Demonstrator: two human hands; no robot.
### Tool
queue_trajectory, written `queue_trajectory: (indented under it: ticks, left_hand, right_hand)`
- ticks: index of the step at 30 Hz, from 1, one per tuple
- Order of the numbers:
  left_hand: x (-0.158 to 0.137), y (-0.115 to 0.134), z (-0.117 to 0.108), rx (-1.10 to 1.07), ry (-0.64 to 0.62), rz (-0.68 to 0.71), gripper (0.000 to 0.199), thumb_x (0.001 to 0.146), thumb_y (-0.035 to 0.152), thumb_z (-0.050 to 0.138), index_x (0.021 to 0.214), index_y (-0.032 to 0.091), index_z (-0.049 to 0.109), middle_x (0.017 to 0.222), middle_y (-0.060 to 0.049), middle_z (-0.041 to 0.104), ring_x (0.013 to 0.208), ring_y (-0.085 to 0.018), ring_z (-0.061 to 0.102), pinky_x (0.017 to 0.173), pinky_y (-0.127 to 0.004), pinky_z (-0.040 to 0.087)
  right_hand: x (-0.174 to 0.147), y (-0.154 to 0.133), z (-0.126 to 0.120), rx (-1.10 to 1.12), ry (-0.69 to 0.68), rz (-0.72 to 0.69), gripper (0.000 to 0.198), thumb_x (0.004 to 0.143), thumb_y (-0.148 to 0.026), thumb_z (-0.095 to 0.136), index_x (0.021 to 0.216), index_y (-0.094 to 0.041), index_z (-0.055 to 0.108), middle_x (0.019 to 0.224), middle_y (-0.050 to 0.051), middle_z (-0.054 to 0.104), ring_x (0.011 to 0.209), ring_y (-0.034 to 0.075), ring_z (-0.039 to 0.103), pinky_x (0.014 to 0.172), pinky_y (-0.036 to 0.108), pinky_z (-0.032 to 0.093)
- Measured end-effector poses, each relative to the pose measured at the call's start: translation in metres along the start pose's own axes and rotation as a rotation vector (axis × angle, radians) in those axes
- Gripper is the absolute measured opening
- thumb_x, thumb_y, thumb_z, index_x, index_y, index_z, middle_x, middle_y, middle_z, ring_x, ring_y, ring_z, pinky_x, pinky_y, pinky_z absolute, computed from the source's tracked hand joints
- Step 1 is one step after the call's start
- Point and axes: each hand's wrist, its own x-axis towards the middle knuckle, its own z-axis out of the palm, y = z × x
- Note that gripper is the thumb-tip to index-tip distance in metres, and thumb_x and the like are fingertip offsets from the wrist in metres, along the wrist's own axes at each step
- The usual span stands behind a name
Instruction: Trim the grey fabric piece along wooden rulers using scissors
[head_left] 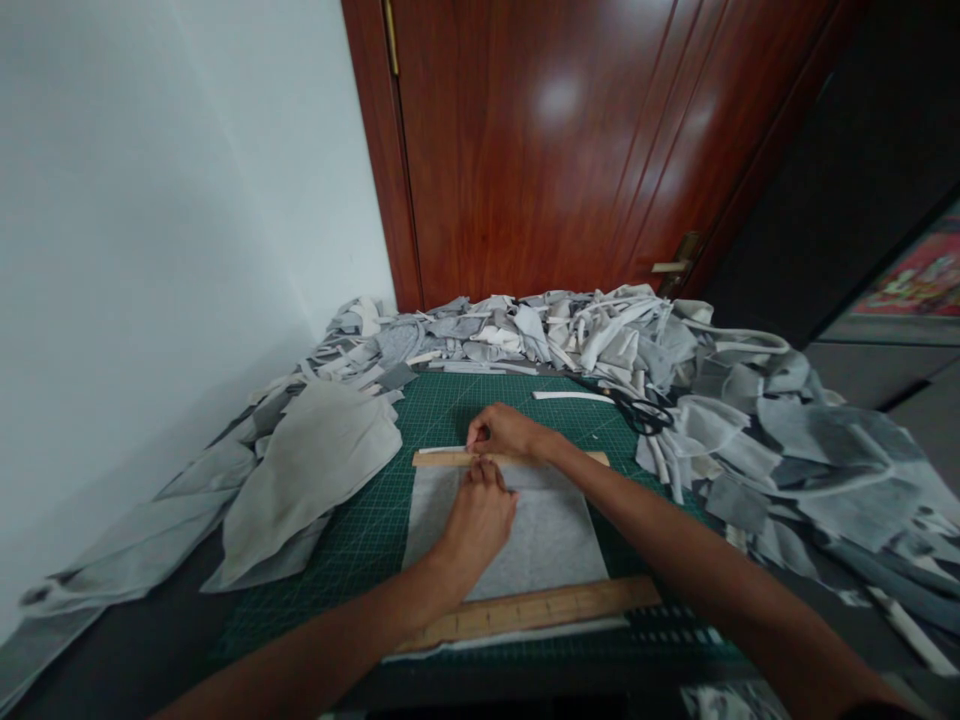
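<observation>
A grey fabric piece (540,540) lies flat on a green cutting mat (360,530). A short wooden ruler (442,458) lies across the fabric's far edge. My right hand (506,432) presses down on that ruler from behind. My left hand (480,515) rests on the fabric just below the ruler, its fingertips bunched against the ruler's edge; whether they pinch something small I cannot tell. A longer wooden ruler (540,610) lies along the fabric's near edge.
Black scissors (637,410) and a white strip (570,396) lie on the mat's far right. Heaps of grey and white fabric scraps (750,420) ring the mat at back and right. Larger beige pieces (315,470) sit left. A white wall and a wooden door (562,150) stand behind.
</observation>
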Motion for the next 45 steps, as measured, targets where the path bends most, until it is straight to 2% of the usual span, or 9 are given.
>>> queue_trajectory:
  ticks: [5,11,16,22,27,37,45]
  left_hand:
    - [0.000,0.001,-0.003,0.035,-0.016,0.010,0.044,0.099,0.026,0.061,0.128,-0.007,0.067,0.131,-0.037,0.063,0.121,-0.040,0.065,0.095,-0.046,0.054]
    - [0.000,0.001,0.001,0.020,-0.004,0.011,0.040,0.100,0.026,0.057,0.125,-0.003,0.069,0.127,-0.034,0.065,0.118,-0.039,0.066,0.092,-0.048,0.055]
    - [0.000,0.001,0.000,0.063,-0.003,0.018,0.041,0.100,0.027,0.056,0.125,-0.003,0.069,0.129,-0.035,0.065,0.117,-0.039,0.065,0.090,-0.047,0.055]
    - [0.002,0.003,-0.008,0.102,-0.050,0.025,0.044,0.101,0.029,0.059,0.127,-0.005,0.068,0.129,-0.034,0.065,0.119,-0.038,0.065,0.093,-0.044,0.054]
    - [0.003,0.004,-0.013,0.133,-0.071,0.026,0.046,0.102,0.030,0.057,0.125,-0.007,0.068,0.127,-0.035,0.066,0.114,-0.037,0.067,0.088,-0.042,0.055]
    - [0.003,0.004,-0.010,0.094,-0.049,0.027,0.035,0.101,0.027,0.059,0.110,-0.002,0.075,0.111,-0.029,0.071,0.105,-0.035,0.069,0.088,-0.043,0.054]
    - [0.003,0.003,-0.012,0.059,-0.087,0.057,0.029,0.100,0.022,0.059,0.109,0.002,0.077,0.105,-0.025,0.075,0.100,-0.034,0.071,0.085,-0.043,0.056]
  right_hand:
    - [-0.015,0.020,-0.013,0.030,-0.053,0.016,0.013,0.082,-0.013,0.070,0.082,-0.015,0.082,0.074,0.003,0.077,0.064,0.011,0.063,0.062,0.020,0.041]
    - [-0.031,0.042,-0.026,0.038,-0.096,0.031,0.012,0.079,-0.016,0.072,0.083,-0.015,0.083,0.076,0.004,0.078,0.065,0.012,0.064,0.064,0.021,0.043]
    - [-0.037,0.047,-0.025,0.072,-0.079,0.027,0.014,0.081,-0.018,0.069,0.086,-0.015,0.082,0.078,0.004,0.077,0.065,0.012,0.063,0.064,0.021,0.044]
    - [-0.029,0.031,-0.010,0.086,-0.005,0.024,0.017,0.085,-0.014,0.065,0.090,-0.013,0.081,0.083,0.005,0.078,0.070,0.012,0.066,0.065,0.020,0.044]
    - [-0.012,0.009,0.002,0.049,0.023,0.014,0.012,0.085,-0.011,0.069,0.088,-0.013,0.080,0.080,0.004,0.077,0.069,0.011,0.065,0.066,0.019,0.042]
    - [0.030,-0.015,0.028,-0.035,0.034,-0.016,0.010,0.087,-0.012,0.072,0.090,-0.014,0.081,0.084,0.004,0.078,0.073,0.010,0.066,0.066,0.018,0.042]
    - [0.055,-0.030,0.047,-0.043,0.089,-0.036,0.011,0.086,-0.012,0.072,0.091,-0.015,0.081,0.085,0.003,0.079,0.076,0.010,0.069,0.068,0.017,0.043]
